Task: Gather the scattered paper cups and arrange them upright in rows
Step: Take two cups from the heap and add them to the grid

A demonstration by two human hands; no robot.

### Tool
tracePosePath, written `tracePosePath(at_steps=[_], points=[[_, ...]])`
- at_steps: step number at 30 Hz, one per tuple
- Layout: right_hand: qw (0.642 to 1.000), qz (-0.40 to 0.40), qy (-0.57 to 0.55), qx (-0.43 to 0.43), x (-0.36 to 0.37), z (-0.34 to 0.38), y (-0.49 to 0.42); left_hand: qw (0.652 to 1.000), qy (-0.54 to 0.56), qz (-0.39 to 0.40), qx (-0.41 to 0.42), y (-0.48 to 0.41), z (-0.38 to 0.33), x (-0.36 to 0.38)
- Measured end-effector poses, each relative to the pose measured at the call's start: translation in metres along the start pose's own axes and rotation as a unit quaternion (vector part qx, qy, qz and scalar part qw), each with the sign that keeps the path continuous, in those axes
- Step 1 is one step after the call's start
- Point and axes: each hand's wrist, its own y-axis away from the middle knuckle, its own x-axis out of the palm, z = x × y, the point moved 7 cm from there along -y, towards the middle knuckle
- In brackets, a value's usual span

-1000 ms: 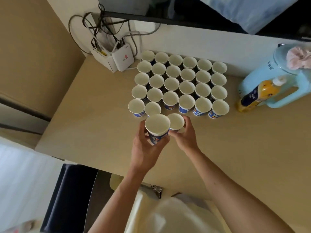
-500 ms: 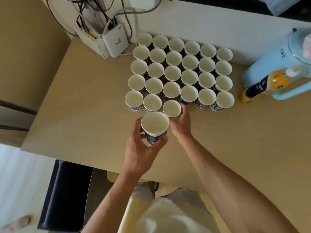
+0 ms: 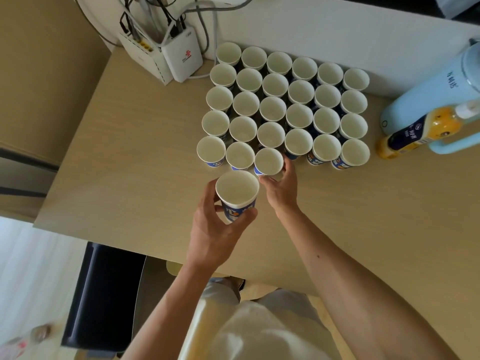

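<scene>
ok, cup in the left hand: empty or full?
Empty. The cup in the left hand faces up; its bare white bottom shows.

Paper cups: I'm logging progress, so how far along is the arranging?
Done: four full rows of six stand upright, plus two cups in the front row. In hand: the right hand sets a third cup there, and the left hand grips a spare cup. Left: that row's three open spots.

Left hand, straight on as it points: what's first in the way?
Likely the front-row cup the right hand holds. The held cup in the left hand would touch first, though it may pass above.
</scene>
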Motion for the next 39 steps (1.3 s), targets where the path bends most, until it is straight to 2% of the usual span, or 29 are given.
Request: tracePosePath(at_steps=[5, 8, 10, 12, 14, 16, 21, 25, 29, 34, 39], points=[[0.999, -0.023, 0.004, 0.030, -0.020, -0.010, 0.021, 1.000, 0.000, -0.003, 0.010, -0.002, -0.001, 0.003], [0.998, -0.031, -0.037, 0.047, -0.044, 0.000, 0.041, 1.000, -0.003, 0.006, 0.019, -0.007, -0.003, 0.010], [0.990, 0.031, -0.121, 0.071, -0.055, 0.015, 0.051, 1.000, -0.009, 0.018, 0.024, -0.010, -0.007, 0.020], [0.968, 0.128, -0.200, 0.074, -0.061, 0.036, 0.063, 0.999, -0.022, 0.028, 0.032, -0.013, -0.011, 0.031], [0.953, 0.206, -0.216, 0.046, -0.065, 0.055, 0.073, 0.997, -0.041, 0.042, 0.043, -0.015, -0.016, 0.045], [0.954, 0.233, -0.188, 0.012, -0.073, 0.065, 0.078, 0.994, -0.058, 0.062, 0.064, -0.016, -0.022, 0.060], [0.972, 0.201, -0.120, -0.001, -0.093, 0.077, 0.080, 0.984, -0.074, 0.101, 0.127, -0.015, -0.037, 0.080], [0.977, 0.184, -0.108, -0.007, -0.095, 0.074, 0.081, 0.979, -0.084, 0.127, 0.139, -0.013, -0.035, 0.084], [0.986, 0.133, -0.097, -0.001, -0.097, 0.059, 0.072, 0.979, -0.099, 0.133, 0.119, -0.009, -0.022, 0.077], [0.997, 0.021, -0.072, 0.015, -0.095, 0.027, 0.046, 0.988, -0.092, 0.107, 0.067, 0.001, -0.006, 0.061], [1.000, -0.003, -0.007, 0.011, -0.082, -0.004, 0.021, 0.990, -0.088, 0.100, 0.050, 0.010, 0.000, 0.049]])
